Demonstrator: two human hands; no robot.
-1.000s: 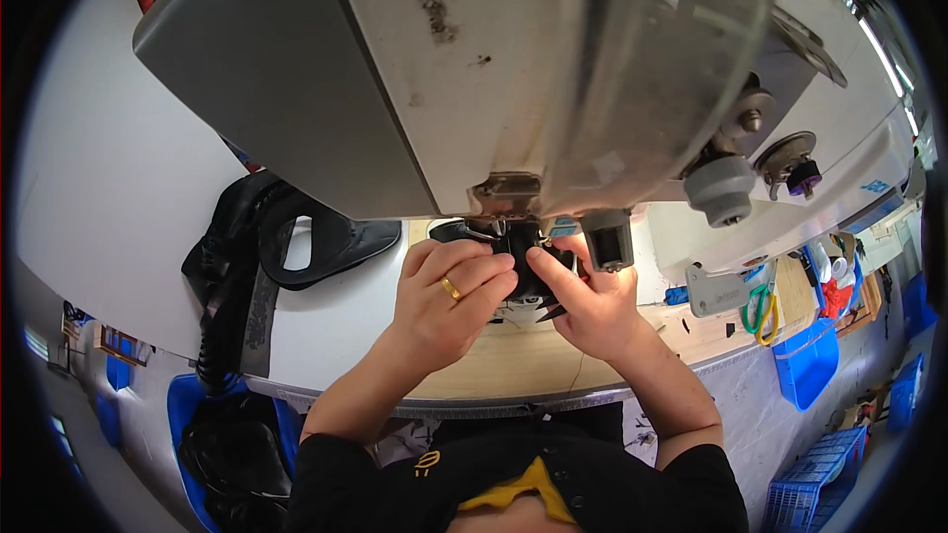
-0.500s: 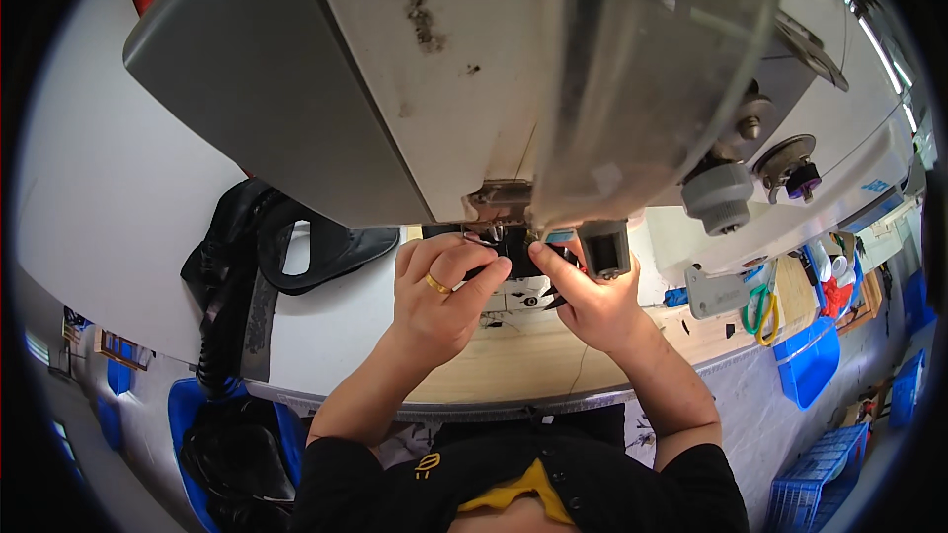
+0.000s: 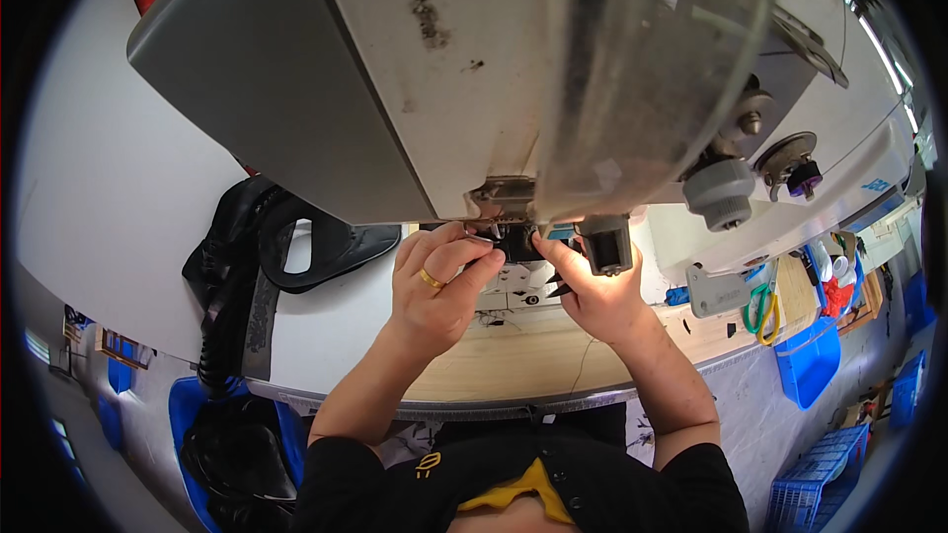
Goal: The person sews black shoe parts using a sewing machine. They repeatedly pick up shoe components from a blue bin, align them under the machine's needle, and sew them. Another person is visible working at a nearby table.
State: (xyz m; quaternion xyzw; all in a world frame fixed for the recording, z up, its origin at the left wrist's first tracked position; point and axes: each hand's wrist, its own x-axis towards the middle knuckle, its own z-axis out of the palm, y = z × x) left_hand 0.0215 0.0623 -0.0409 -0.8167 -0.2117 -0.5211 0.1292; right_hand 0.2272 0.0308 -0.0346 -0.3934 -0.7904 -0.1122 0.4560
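Note:
A large grey sewing machine (image 3: 474, 79) fills the upper picture, seen from right above. Under its head, my left hand (image 3: 439, 286), with a gold ring, pinches a small black piece (image 3: 518, 245) against the machine's bed. My right hand (image 3: 592, 291) holds the same black piece from the right, thumb and forefinger at the needle area (image 3: 504, 199). The machine's head hides most of the piece. Both forearms come up from the lower edge over the wooden table edge (image 3: 513, 365).
Black fabric pieces and straps (image 3: 276, 257) lie on the white table at the left. Green scissors (image 3: 760, 306) lie at the right near small bottles. Blue crates (image 3: 815, 355) stand on the floor at the right, a black bag (image 3: 222, 454) at the lower left.
Both hands have moved up and further under the machine's head with the black piece, which now shows less. The head has leaned closer.

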